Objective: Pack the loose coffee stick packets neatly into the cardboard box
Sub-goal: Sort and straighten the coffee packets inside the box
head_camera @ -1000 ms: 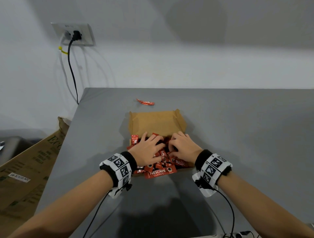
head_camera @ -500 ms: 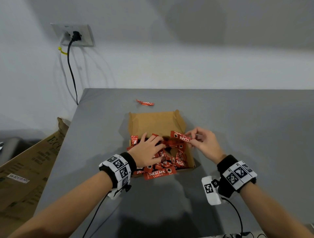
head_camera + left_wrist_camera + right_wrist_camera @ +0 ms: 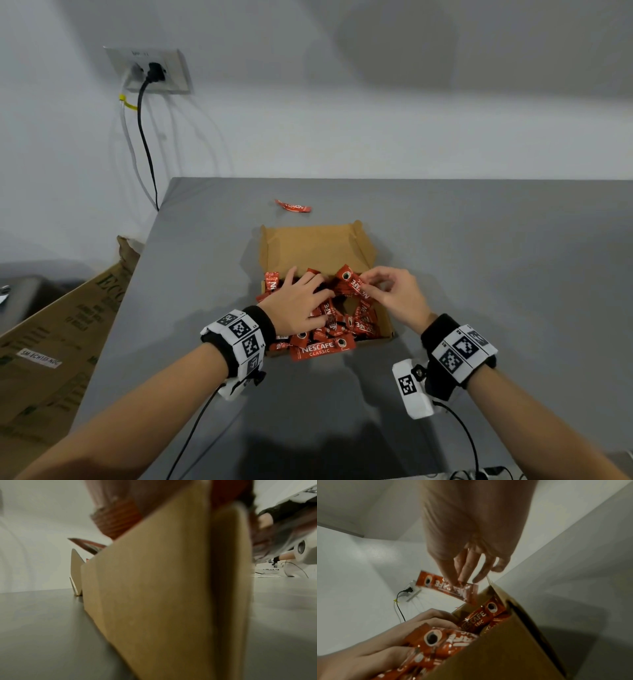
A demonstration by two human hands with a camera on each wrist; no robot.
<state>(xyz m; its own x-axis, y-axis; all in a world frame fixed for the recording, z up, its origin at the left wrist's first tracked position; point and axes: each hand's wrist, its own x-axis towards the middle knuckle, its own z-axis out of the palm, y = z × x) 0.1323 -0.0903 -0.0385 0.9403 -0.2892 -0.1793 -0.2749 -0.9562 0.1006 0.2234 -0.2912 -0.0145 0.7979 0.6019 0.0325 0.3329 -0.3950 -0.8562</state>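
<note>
over grey table (image 3: 479, 260), right hand (image 3: 397, 298) fingers (image 3: 464, 573) pinch packet (image 3: 354, 284); left hand (image 3: 298, 305) fingers flat on box (image 3: 308, 246) packets.

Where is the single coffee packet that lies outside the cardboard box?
In the head view, the stray packet lies on the grey table just beyond the cardboard box, behind its far left corner, away from both hands.

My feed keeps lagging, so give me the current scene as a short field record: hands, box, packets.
left hand: rests flat on the packets in the box
right hand: fingers pinch one packet
held packet: lifted over the box
cardboard box: open, far part bare
packet pile: jumbled, one overhangs the near edge
stray packet: on the table, beyond the box
</note>
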